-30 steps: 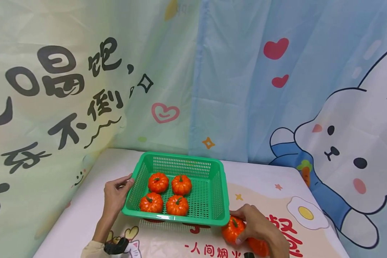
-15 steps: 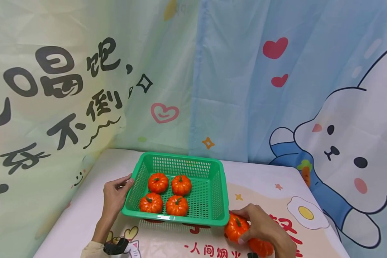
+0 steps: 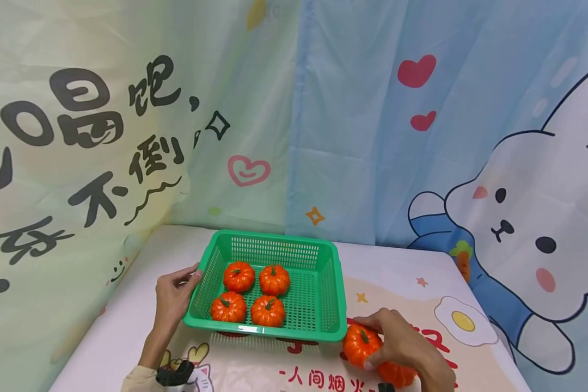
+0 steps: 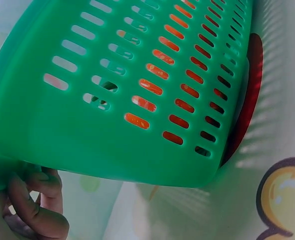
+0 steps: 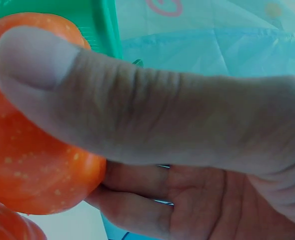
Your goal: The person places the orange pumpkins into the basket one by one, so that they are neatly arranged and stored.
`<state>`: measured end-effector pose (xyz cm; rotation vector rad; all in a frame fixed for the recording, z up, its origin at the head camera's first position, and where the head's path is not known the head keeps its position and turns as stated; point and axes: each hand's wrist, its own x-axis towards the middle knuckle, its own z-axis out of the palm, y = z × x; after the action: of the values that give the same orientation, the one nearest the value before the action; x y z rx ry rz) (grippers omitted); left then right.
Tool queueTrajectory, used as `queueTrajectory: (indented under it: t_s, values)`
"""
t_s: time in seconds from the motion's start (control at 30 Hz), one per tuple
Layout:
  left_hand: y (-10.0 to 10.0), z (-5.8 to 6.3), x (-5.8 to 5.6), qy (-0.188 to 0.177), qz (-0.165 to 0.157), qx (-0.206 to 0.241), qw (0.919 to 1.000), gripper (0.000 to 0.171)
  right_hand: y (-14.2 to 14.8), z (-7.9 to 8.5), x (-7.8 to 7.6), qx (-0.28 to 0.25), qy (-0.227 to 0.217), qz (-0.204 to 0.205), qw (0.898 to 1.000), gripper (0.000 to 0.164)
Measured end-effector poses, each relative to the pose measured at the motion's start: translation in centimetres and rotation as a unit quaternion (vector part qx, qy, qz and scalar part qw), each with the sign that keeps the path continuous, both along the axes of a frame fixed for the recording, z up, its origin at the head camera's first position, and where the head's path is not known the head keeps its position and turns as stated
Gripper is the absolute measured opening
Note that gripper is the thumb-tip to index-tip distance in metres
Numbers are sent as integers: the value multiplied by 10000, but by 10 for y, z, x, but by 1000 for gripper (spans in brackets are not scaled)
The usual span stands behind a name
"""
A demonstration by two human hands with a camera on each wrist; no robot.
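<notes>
A green perforated plastic basket (image 3: pixel 318 330) stands on the table with several small orange pumpkins (image 3: pixel 268 311) grouped in its left half. My left hand (image 3: pixel 173 296) grips the basket's left rim between thumb and fingers; the left wrist view shows the fingers (image 4: pixel 40 210) curled under that rim. Beside the basket's front right corner, my right hand (image 3: pixel 397 340) holds another pumpkin (image 3: pixel 360 345), thumb across its near side. One more pumpkin (image 3: pixel 397 374) lies just below that hand, partly covered by it. In the right wrist view the held pumpkin (image 5: pixel 42 170) fills the left side.
The table has a printed cover (image 3: pixel 323 378) with red characters and a fried egg picture (image 3: pixel 463 321). Printed curtains (image 3: pixel 343 136) hang close behind and along the left of the table. Black wrist straps (image 3: pixel 176 374) show at the lower edge.
My right hand has shifted slightly right with the pumpkin it holds, opening more distance from the basket's corner. My left hand has stayed on the rim, and the basket has stayed put.
</notes>
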<state>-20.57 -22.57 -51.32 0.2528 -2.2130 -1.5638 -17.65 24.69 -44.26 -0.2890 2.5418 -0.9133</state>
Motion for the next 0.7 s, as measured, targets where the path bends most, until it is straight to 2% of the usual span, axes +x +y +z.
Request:
queueTrajectory:
  t_s: [0.5,0.7]
  values:
    - [-1,-1,0,74,-59,104,9999,28,4,11,4,134,48,122,9998,75]
    - [-2,-2,1,82,-111,-10,9999,32,5,16,5,172,-4,121,9998,76]
